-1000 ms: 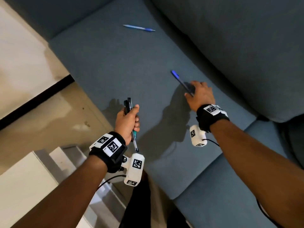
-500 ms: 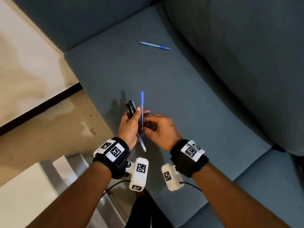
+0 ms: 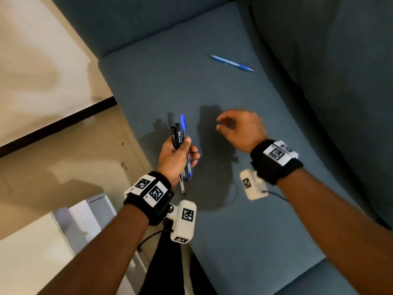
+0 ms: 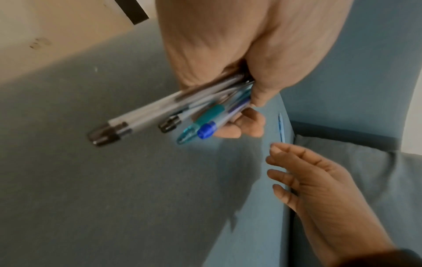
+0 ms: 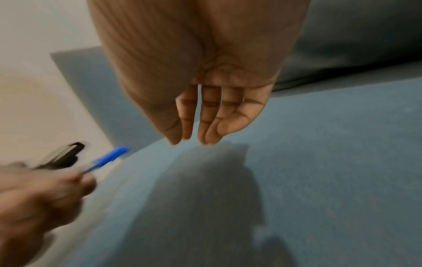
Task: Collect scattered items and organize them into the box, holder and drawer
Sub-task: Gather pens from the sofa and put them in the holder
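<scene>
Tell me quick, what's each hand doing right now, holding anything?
Left hand: gripping a bunch of pens, blue-capped one included.
Right hand: open, fingers relaxed, holding nothing, above the sofa cushion.

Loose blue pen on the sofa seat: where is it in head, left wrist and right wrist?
Head: loose blue pen lies upper right on the sofa seat, beyond both hands.
Left wrist: thin blue sliver right of centre, above the right hand.
Right wrist: not in it.
Shared landmark: blue-capped pen in the left hand.
</scene>
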`<state>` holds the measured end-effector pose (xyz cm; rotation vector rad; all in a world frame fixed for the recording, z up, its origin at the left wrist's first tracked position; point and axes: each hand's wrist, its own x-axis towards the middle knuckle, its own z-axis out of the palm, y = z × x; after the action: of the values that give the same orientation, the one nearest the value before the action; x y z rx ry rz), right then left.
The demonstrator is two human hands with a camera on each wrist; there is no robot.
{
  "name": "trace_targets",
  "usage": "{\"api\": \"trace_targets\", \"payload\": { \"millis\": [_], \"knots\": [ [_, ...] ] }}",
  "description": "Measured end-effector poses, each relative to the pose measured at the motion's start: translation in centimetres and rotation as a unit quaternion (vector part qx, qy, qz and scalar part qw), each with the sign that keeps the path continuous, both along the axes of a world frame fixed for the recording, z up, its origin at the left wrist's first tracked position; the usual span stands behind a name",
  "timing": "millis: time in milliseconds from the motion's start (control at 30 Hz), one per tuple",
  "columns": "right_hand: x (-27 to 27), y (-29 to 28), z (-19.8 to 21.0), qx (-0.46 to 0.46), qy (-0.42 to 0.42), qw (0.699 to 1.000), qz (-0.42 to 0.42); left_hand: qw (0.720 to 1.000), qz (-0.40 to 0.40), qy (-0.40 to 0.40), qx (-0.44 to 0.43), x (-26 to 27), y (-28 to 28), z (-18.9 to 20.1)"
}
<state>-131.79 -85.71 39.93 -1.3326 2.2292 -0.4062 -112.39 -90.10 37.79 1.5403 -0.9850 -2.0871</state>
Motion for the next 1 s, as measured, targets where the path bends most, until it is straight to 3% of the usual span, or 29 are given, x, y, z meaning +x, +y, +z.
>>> {"api": "trace_targets", "payload": {
  "millis": [200,367,500,667,767,867,933,1000],
  "knots": [
    [-7.4,-8.4,-2.2,0.045,0.108,0.993,-0.026,1.0,-0.003,0.017,-0.026,4.0,-3.7,0.4],
    [-7.9,-12.1,-2.2,0.043,0.167,0.982,-0.076,0.999,-0.011,0.029,-0.018,6.5,-5.7,0.4],
    [-6.7,-12.1,-1.3,0.063,0.191,0.977,-0.068,0.999,-0.006,0.027,-0.024,7.4,-6.4,0.4],
    [-3.3,-8.9,-0.9,0.069,0.189,0.979,0.03,0.999,-0.007,0.024,-0.028,7.1,-6.0,0.9],
    [-0.6,-5.6,-1.3,0.076,0.124,0.989,0.012,0.999,-0.016,0.018,-0.045,6.2,-4.9,0.9],
    [3.4,-1.2,-2.8,0.024,-0.046,0.991,-0.123,0.998,-0.034,-0.004,-0.059,5.0,-3.1,0.7],
    [6.4,2.2,-3.5,-0.067,-0.183,0.953,-0.233,0.997,-0.053,-0.005,-0.059,3.9,-1.4,0.8],
    [8.9,5.4,-3.1,-0.121,-0.251,0.919,-0.278,0.995,-0.07,-0.002,-0.07,2.9,0.6,0.9]
  ]
}}
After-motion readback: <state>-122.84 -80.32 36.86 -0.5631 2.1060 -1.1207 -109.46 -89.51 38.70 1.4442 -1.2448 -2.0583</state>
